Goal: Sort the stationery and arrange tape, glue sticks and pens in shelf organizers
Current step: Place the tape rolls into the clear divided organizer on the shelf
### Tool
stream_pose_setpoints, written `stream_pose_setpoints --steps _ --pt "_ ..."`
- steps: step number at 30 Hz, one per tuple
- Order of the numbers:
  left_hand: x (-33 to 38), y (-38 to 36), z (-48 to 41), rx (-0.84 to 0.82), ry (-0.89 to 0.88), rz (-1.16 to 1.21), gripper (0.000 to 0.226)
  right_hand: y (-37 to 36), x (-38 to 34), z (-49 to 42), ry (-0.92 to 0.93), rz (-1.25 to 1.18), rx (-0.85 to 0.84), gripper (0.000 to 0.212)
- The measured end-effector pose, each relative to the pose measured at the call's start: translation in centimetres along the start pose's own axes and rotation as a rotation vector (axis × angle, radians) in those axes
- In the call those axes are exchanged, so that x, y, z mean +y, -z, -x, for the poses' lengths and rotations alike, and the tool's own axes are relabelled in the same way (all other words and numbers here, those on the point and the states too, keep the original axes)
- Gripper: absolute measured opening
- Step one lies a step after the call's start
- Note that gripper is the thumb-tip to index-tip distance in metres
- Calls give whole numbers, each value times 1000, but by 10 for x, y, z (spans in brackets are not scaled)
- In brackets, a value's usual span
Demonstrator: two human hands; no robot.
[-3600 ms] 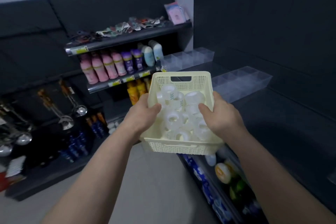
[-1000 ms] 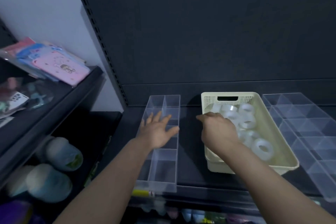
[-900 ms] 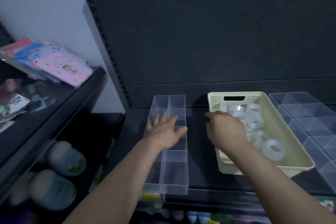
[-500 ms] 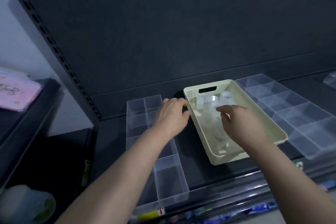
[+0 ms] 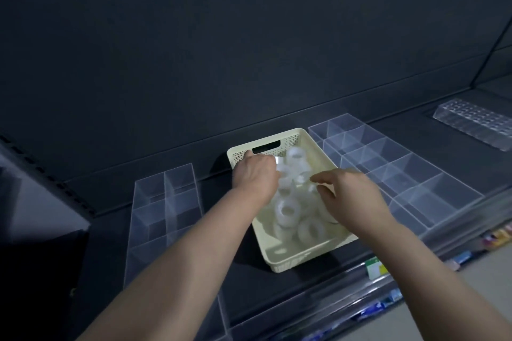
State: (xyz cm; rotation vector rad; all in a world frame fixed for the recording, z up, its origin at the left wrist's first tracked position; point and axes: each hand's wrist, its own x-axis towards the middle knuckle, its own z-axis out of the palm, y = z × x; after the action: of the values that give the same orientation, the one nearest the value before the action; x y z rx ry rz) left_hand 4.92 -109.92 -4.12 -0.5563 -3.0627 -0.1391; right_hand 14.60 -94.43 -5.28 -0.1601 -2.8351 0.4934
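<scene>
Bare forearms, bare left hand, right hand

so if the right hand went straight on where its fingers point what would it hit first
Probably the tape rolls in the basket, just left of the right hand. If the hand is above them, which depth leaves unclear, it would meet the left hand instead.

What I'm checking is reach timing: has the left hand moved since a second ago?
Yes: the left hand moved right, off the clear organizer into the cream basket of tape rolls.
</scene>
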Motion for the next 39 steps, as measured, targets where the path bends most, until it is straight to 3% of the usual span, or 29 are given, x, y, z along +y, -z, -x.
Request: stream_pose_setpoints --steps 4,11,15,18,22,27,39 --pt "9 -8 -17 37 69 -116 11 -8 -7 -4 87 -61 -89 28" --pt "10 -4 -33 -8 136 -78 11 -15 -16 -24 178 26 -291 33" --pt "-3 9 -24 140 139 166 7 -13 -22 -30 212 61 -322 19" --pt "-27 22 -7 181 209 452 12 -5 -31 -39 169 -38 -241 10" --pt "-71 29 25 193 368 847 11 -4 -56 -56 185 -112 -161 17" --pt "-108 31 48 219 423 831 13 -18 -74 -64 153 23 -247 24" --pt "-81 23 37 188 249 800 8 -42 -72 -44 75 125 -280 21"
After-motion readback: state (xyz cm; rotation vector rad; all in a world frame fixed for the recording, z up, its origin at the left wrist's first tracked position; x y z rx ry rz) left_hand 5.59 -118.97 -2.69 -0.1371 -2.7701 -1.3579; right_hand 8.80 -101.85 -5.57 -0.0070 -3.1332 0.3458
